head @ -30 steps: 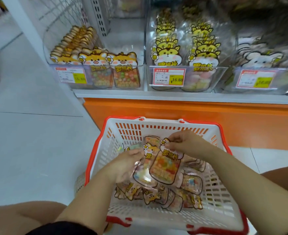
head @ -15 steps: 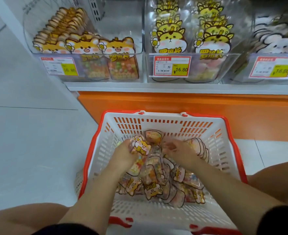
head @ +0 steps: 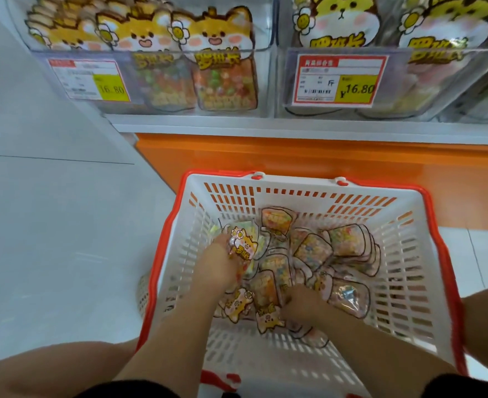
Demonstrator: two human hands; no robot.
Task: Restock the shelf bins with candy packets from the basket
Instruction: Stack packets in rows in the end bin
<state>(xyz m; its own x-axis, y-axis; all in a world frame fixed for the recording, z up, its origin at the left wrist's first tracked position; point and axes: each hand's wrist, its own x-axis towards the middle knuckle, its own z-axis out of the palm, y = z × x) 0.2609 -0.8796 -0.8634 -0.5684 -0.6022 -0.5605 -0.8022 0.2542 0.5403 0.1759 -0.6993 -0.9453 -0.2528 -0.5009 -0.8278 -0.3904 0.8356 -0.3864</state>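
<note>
Watching remotely: the white, red-rimmed basket [head: 294, 183] sits on the floor [head: 64, 225] at 6 o'clock. Both hands are in it. Left hand [head: 217, 268] is at the pile's 9 o'clock, fingers pinching a candy packet [head: 243, 245] near its cartoon-cat top. Right hand [head: 301, 304] is at the pile's 6 o'clock, fingers buried among loose packets [head: 349, 239], so I can't tell their grip. Shelf bins [head: 265, 81] are at 12 o'clock, with packets upright inside.

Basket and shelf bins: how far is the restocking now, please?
Done: the left shelf bin already holds rows of cat packets. In hand: the left hand grips a candy packet inside the basket; the right hand reaches into the loose packets, grip unclear. Left: many packets still lie in the basket.
</note>
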